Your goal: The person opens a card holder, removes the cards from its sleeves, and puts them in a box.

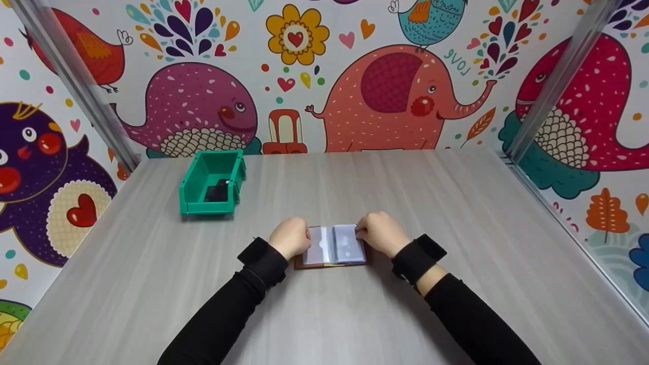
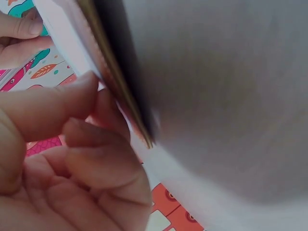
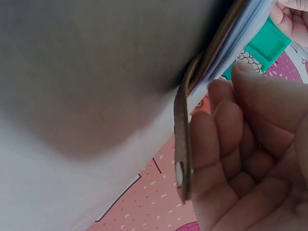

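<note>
An open card holder [image 1: 315, 248] with a brown cover and clear plastic sleeves [image 1: 349, 244] lies on the table in front of me. At its left edge my left hand [image 1: 290, 238] pinches the margin between thumb and fingers, the other fingers curled in. My right hand [image 1: 383, 234] grips the upper right edge by the sleeves; its exact contact is partly hidden. In the right wrist view a brown strap [image 3: 182, 139] with a metal snap sticks out beside the curled fingers. The cover's edge [image 2: 126, 91] shows close to the left fingertips in the left wrist view.
A green plastic bin [image 1: 208, 208] stands at the back left of the table, with dark objects [image 1: 218, 191] inside. Printed cartoon panels [image 1: 299, 91] wall the grey wooden table [image 1: 345, 314] at the back and sides, with metal posts at the corners.
</note>
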Available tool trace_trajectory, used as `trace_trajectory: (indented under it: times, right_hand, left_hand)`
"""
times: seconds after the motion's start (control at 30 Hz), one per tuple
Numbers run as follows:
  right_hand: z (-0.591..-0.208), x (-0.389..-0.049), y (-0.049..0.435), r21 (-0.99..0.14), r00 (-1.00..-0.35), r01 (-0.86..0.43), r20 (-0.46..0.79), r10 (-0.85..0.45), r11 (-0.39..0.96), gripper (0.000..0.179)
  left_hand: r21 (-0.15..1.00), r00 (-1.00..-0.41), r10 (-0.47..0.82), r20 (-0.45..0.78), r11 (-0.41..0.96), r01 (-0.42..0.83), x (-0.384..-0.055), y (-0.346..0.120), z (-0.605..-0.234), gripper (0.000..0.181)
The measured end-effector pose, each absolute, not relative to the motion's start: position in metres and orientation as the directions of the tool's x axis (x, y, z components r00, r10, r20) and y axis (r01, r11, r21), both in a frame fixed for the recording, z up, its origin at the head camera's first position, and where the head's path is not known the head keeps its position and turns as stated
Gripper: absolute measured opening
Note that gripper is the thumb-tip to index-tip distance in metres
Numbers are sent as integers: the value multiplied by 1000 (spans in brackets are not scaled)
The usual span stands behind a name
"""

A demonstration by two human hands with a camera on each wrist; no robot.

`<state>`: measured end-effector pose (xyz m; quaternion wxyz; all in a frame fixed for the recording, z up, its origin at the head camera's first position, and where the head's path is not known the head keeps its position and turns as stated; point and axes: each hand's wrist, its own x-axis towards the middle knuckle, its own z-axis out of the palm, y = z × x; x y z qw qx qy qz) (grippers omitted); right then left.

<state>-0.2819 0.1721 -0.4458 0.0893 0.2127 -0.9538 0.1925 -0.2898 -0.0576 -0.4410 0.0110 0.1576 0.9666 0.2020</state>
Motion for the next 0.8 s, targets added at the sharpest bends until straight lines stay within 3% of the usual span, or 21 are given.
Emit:
trace_trajectory:
  times: [0.8]
  right_hand:
    - [-448, -292, 168, -278, -897, -426, 255, -361, 861, 10]
  left_hand:
    - [424, -951, 308, 12, 860, 284, -290, -58, -440, 11]
